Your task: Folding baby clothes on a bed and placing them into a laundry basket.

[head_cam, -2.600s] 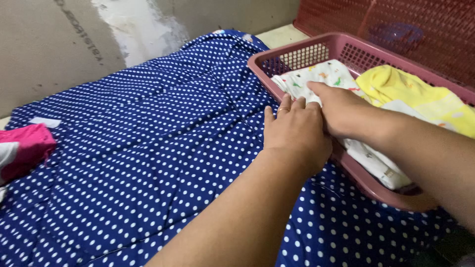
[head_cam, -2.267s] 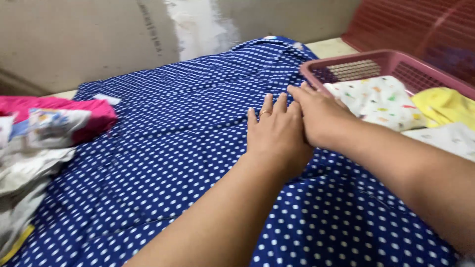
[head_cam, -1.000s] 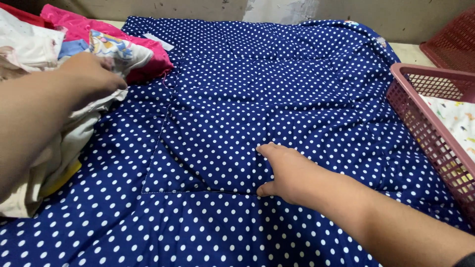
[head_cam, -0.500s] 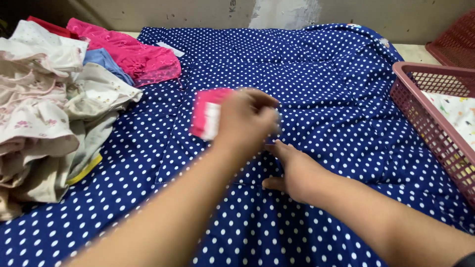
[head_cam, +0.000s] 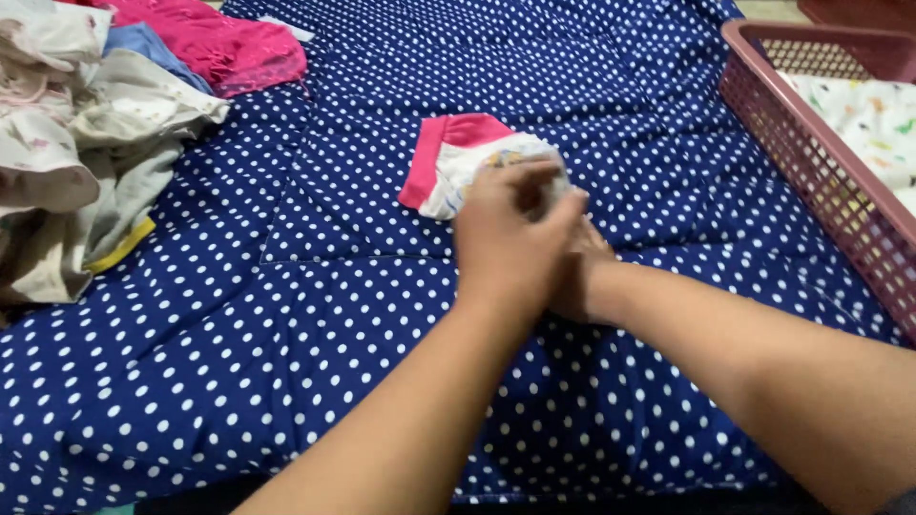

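A small white garment with pink trim and a colourful print lies on the navy polka-dot quilt. My left hand is closed on its near edge, fingers curled over the cloth. My right hand sits just behind and under the left one, mostly hidden by it, touching the same edge of the garment.
A heap of unfolded clothes in white, beige, blue and pink lies at the left. A pink plastic basket with a folded white printed cloth stands at the right edge of the quilt.
My left hand took the small garment from the pile at the left and carried it to the quilt's middle. It now lies on the quilt with both hands at its edge.
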